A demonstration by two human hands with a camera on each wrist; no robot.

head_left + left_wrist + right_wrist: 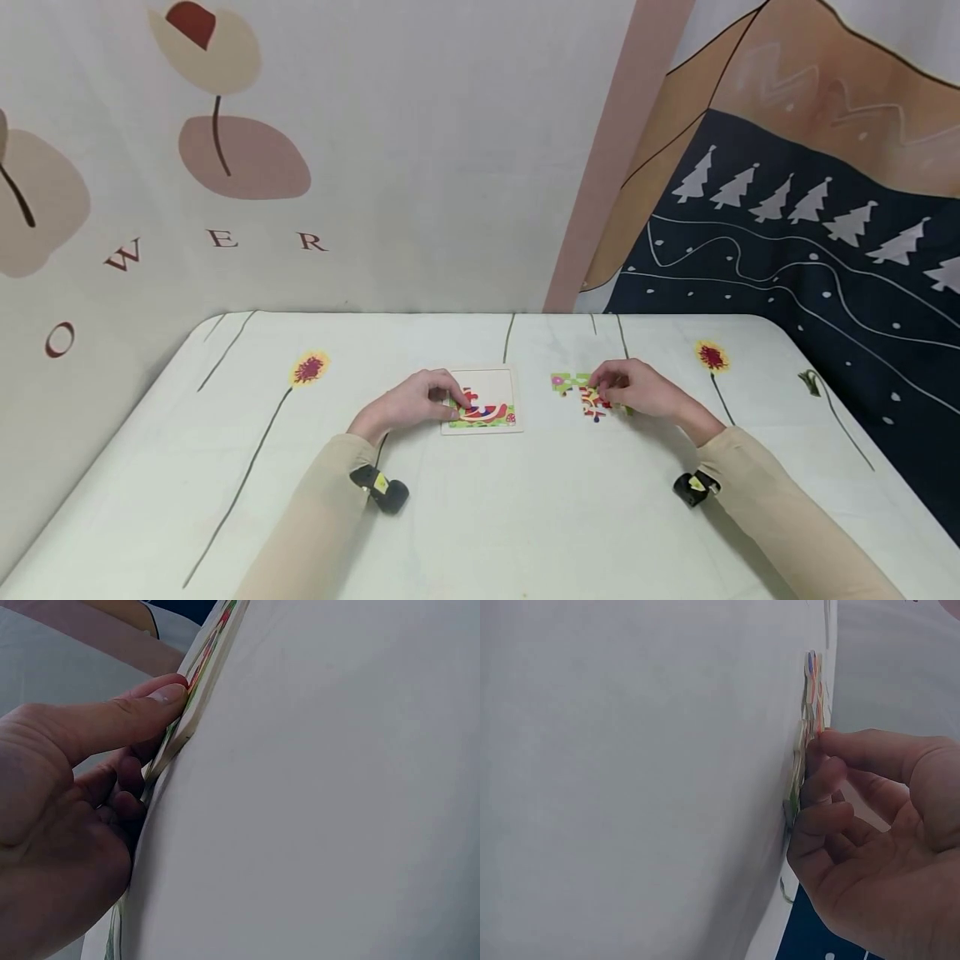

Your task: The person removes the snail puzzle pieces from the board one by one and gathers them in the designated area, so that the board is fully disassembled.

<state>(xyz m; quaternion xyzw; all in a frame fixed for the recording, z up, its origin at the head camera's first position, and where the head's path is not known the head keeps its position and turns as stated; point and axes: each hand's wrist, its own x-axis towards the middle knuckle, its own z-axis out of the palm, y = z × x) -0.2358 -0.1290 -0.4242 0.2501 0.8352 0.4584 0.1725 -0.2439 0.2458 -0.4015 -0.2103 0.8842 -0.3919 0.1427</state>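
Note:
A square jigsaw board (483, 378) with a pale rim lies on the table, its lower part filled with red, white and green pieces (491, 414). My left hand (414, 402) rests at the board's left side. Thumb and forefinger tips touch the pieces there; in the left wrist view the other fingers bend beside the board's edge. To the right lies a group of loose jigsaw pieces (561, 382), green, yellow and red. My right hand (637, 388) pinches a jigsaw piece among them, mostly hidden by the fingers. In the right wrist view the pieces (811, 686) appear edge-on.
A white cloth (480, 517) printed with flowers covers the table. Behind it stands a pale printed curtain (420, 167), with a dark tree-patterned cloth (750, 242) at the right. Each wrist carries a small black camera (381, 490).

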